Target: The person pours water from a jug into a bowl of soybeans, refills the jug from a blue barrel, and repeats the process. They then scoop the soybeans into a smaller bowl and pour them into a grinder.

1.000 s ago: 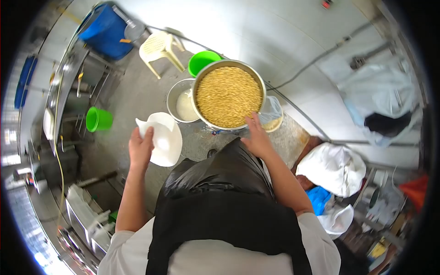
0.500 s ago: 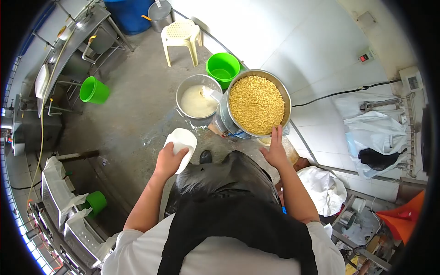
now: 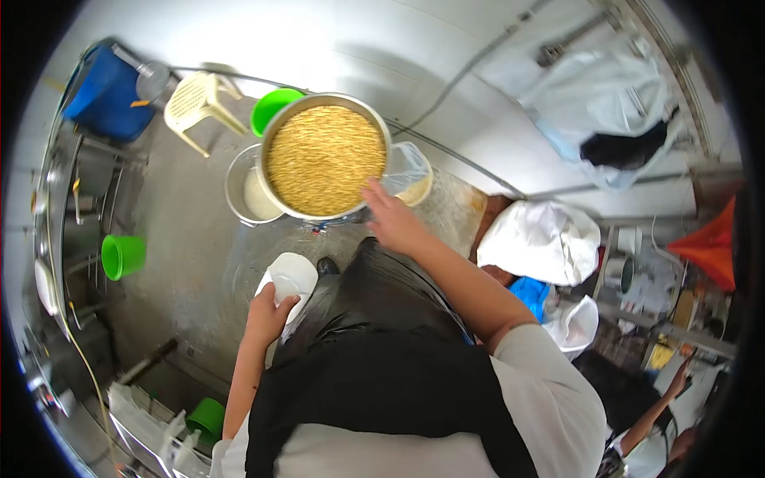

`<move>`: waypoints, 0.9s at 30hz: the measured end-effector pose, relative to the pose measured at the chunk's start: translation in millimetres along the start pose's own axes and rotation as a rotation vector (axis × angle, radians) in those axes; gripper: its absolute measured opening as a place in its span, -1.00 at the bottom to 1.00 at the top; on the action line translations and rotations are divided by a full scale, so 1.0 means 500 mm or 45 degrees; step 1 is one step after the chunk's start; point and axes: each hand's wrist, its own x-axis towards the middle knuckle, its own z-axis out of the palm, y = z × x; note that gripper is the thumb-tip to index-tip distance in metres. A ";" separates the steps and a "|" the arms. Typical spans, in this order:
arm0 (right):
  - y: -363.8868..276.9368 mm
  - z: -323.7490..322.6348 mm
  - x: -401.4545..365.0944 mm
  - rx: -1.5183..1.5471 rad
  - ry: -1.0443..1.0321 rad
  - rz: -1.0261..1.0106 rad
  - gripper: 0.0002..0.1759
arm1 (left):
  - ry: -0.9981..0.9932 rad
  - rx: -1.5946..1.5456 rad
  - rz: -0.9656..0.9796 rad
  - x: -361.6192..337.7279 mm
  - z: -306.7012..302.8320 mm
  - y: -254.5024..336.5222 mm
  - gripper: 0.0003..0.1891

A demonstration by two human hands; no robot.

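Left hand [image 3: 269, 315] grips a white scoop [image 3: 292, 278], seemingly empty, low beside the apron [image 3: 382, 334], well short of the pot [image 3: 325, 158] brimful of grain, right hand [image 3: 392, 221] open on its near rim, so likely nothing scooped yet.

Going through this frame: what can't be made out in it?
Head view:
Small pot: half hidden behind the big pot; contents just a pale patch.
Bucket behind it: lower part hidden by the big pot.
Right hand: at the big pot's rim; gripping or resting, too small to tell.
Scoop in left hand: inside washed out white, contents unclear.
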 end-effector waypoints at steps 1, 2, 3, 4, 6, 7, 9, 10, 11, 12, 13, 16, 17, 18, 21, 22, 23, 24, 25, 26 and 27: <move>0.004 -0.014 0.000 0.010 -0.035 -0.031 -0.12 | -0.041 0.031 0.016 0.007 0.016 0.019 -0.50; 0.013 -0.026 0.000 0.020 -0.069 -0.068 -0.13 | -0.047 0.025 -0.014 0.015 0.031 0.037 -0.53; 0.031 -0.024 -0.004 0.040 -0.052 -0.032 -0.13 | -0.048 0.019 -0.047 0.022 0.046 0.058 -0.55; 0.049 -0.022 -0.008 0.083 -0.048 -0.132 -0.15 | -0.078 0.048 -0.041 0.025 0.061 0.078 -0.55; 0.094 -0.025 -0.024 0.143 -0.037 -0.220 -0.17 | -0.070 0.046 -0.036 0.035 0.092 0.117 -0.56; 0.112 -0.023 -0.038 0.212 0.122 -0.257 -0.20 | -0.086 0.064 -0.045 0.040 0.105 0.137 -0.56; 0.163 -0.011 -0.061 0.295 0.276 -0.287 -0.24 | -0.178 0.084 -0.058 0.053 0.126 0.175 -0.56; 0.203 0.014 -0.076 0.371 0.285 -0.157 -0.30 | -0.186 0.095 -0.072 0.060 0.139 0.192 -0.56; 0.244 0.034 -0.087 0.446 0.291 -0.029 -0.35 | -0.209 0.121 -0.082 0.067 0.156 0.210 -0.56; 0.291 0.053 -0.099 0.456 0.170 0.134 -0.39 | -0.231 0.147 -0.092 0.075 0.173 0.227 -0.57; 0.340 0.070 -0.113 0.464 0.044 0.296 -0.43 | -0.237 0.155 -0.105 0.081 0.188 0.248 -0.57; 0.537 0.203 -0.134 0.401 -0.208 0.498 -0.46 | -0.333 0.006 -0.216 0.102 0.243 0.260 -0.53; 0.601 0.258 -0.134 0.303 -0.320 0.581 -0.37 | -0.339 0.014 -0.227 0.111 0.263 0.258 -0.53; 0.650 0.301 -0.123 0.204 -0.435 0.662 -0.28 | -0.343 -0.014 -0.238 0.118 0.283 0.267 -0.51; 0.741 0.372 -0.053 0.146 -0.377 0.815 -0.11 | -0.355 -0.023 -0.242 0.151 0.339 0.280 -0.55; 0.769 0.404 -0.024 0.162 -0.389 0.815 -0.11 | -0.359 -0.013 -0.220 0.164 0.355 0.278 -0.61; 0.797 0.436 0.009 0.046 -0.296 0.740 -0.06 | -0.364 -0.006 -0.235 0.178 0.371 0.273 -0.61; 0.817 0.469 0.033 -0.066 -0.208 0.667 -0.02 | -0.387 -0.059 -0.310 0.187 0.384 0.268 -0.60; 0.838 0.493 0.059 -0.055 -0.221 0.665 -0.02 | -0.402 -0.116 -0.380 0.197 0.400 0.256 -0.59; 0.855 0.506 0.087 -0.091 -0.265 0.639 -0.04 | -0.424 -0.073 -0.411 0.206 0.415 0.241 -0.57; 0.868 0.518 0.110 -0.125 -0.308 0.616 -0.05 | -0.429 -0.068 -0.426 0.213 0.429 0.229 -0.57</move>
